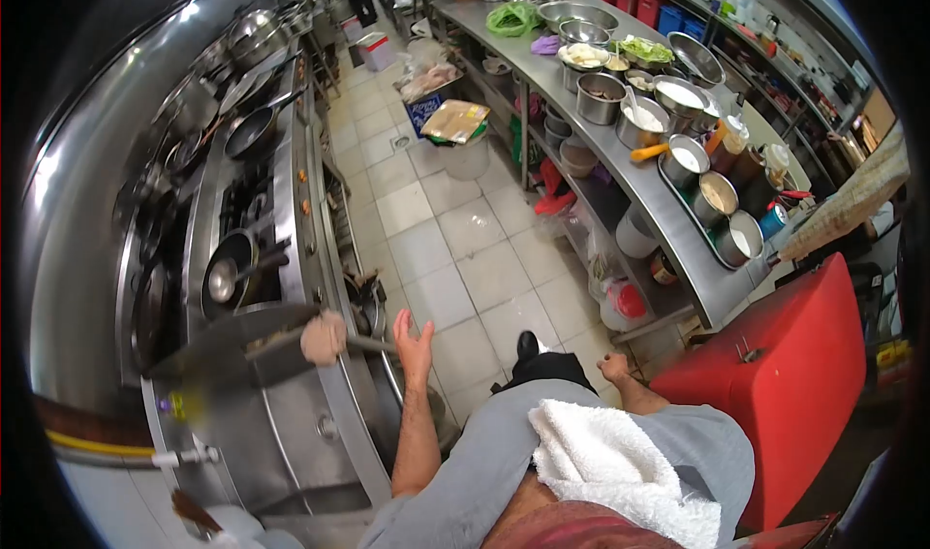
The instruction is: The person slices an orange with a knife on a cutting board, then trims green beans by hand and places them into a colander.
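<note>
Kitchen aisle with a pale tiled floor (475, 229), seen from head height by a person in a grey top. Along the left runs a steel stove (288, 161) carrying pans; along the right, a long steel counter (715, 287) carries metal pots and bowls of food. Near right stands a large red chest (785, 384). Near left is a steel sink (325, 467), with a wide, greyish pan-like piece (218, 344) over its far end. White towelling (610, 462) lies across the person's front.

Both arms reach forward over the aisle. The left hand (415, 347) is raised, fingers spread apart, with nothing in its hold. The right hand (613, 367) is lower, just beside the far left edge of the red chest, its fingers loosely curled; nothing shows in it, but its palm is hidden, so whether it grips anything cannot be told.

To the left of the left hand, a bar-like handle (368, 344) points toward its fingers, its long axis running left to right. The left hand is clearly the nearer one, the right well apart. Partway along the handle sits a pinkish, blurred lump (323, 339), left of the fingers with a gap between.
</note>
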`<state>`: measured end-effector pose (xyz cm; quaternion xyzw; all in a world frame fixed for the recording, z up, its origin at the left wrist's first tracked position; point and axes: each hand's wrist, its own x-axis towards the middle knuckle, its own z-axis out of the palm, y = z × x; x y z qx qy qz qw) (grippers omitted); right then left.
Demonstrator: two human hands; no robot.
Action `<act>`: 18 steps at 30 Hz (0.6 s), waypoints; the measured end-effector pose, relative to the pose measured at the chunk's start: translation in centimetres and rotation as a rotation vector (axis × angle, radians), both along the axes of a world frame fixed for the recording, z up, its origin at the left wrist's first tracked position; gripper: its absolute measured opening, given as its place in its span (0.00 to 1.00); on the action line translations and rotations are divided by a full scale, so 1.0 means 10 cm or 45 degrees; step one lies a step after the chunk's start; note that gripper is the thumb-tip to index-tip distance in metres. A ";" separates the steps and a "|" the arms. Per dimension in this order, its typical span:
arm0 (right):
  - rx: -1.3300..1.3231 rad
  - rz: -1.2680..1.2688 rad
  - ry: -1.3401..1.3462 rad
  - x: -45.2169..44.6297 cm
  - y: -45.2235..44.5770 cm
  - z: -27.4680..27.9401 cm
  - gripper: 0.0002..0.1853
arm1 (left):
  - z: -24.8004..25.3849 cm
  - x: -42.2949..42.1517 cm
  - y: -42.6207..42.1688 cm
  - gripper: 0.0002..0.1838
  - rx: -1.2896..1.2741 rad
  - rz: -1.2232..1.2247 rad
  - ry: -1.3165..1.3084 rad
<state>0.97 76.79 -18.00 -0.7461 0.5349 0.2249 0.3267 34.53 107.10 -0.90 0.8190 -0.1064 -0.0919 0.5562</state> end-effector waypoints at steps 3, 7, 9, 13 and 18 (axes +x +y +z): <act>-0.042 -0.087 -0.065 0.65 -0.13 0.01 0.25 | -0.16 0.51 -0.36 0.35 -0.067 0.012 0.071; -0.092 -0.080 -0.140 1.51 -0.75 -0.09 0.25 | -0.40 1.16 -0.72 0.39 -0.067 0.020 0.242; -0.086 -0.059 -0.159 2.04 -1.20 -0.08 0.25 | -0.59 1.57 -0.89 0.36 -0.024 0.011 0.342; -0.260 0.034 -0.355 3.23 -1.98 0.04 0.23 | -0.53 2.27 -1.32 0.27 0.134 -0.072 0.292; -0.325 0.058 -0.595 4.71 -2.34 0.51 0.22 | -0.72 3.15 -1.97 0.27 0.043 -0.140 0.323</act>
